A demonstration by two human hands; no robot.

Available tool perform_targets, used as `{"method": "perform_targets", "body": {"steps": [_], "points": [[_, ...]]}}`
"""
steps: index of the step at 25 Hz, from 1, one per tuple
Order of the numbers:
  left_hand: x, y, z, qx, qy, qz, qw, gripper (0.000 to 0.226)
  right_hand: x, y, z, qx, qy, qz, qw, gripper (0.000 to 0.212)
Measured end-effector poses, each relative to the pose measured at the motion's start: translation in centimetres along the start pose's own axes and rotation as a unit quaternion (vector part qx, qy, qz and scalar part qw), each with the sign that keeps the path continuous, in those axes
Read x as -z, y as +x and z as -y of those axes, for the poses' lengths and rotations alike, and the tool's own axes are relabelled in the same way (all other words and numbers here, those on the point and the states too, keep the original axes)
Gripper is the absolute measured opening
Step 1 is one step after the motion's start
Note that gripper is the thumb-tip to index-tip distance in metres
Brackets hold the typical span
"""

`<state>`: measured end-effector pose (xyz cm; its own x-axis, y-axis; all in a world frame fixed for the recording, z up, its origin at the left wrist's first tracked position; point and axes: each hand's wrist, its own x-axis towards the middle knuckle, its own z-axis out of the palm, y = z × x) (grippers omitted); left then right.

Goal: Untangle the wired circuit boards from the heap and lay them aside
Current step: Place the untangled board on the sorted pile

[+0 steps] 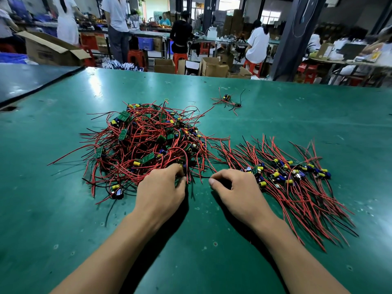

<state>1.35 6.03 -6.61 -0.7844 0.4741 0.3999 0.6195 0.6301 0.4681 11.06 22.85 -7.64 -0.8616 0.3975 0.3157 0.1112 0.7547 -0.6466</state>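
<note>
A tangled heap of small green circuit boards with red and black wires lies on the green table. To its right, a sorted row of boards lies with wires fanned out toward and away from me. My left hand reaches into the heap's near edge, and its fingers pinch a board with a yellow part there. My right hand sits between heap and row, fingers curled, pinching a thin black wire that runs left toward the heap.
A single wired board lies apart at the back of the table. A dark second table adjoins at the far left. Beyond the far edge are cardboard boxes, red stools and several people at workbenches.
</note>
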Motion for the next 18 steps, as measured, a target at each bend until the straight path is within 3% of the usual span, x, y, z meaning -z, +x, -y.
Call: {"method": "perform_targets", "body": {"steps": [2,5,7,14,18], "points": [[-0.2,-0.15,-0.05,-0.002,-0.003,0.004,1.0,0.025,-0.04,0.0,-0.07,0.0,0.0,-0.001,1.0,0.014],[-0.58,0.22,0.06,0.006,0.011,0.018,1.0,0.054,-0.06,0.05,-0.14,-0.001,0.003,0.0,1.0,0.015],[-0.65,0.62,0.26,0.016,0.02,0.038,0.999,0.06,-0.12,0.08,-0.15,-0.001,0.005,-0.001,1.0,0.014],[-0.29,0.23,0.52,-0.007,-0.037,0.013,0.999,0.03,-0.13,0.14,-0.14,-0.001,0.004,-0.002,1.0,0.02],[-0.08,0.27,0.34,-0.024,-0.031,0.018,0.999,0.025,-0.12,0.22,-0.11,0.0,0.002,0.0,1.0,0.017]]}}
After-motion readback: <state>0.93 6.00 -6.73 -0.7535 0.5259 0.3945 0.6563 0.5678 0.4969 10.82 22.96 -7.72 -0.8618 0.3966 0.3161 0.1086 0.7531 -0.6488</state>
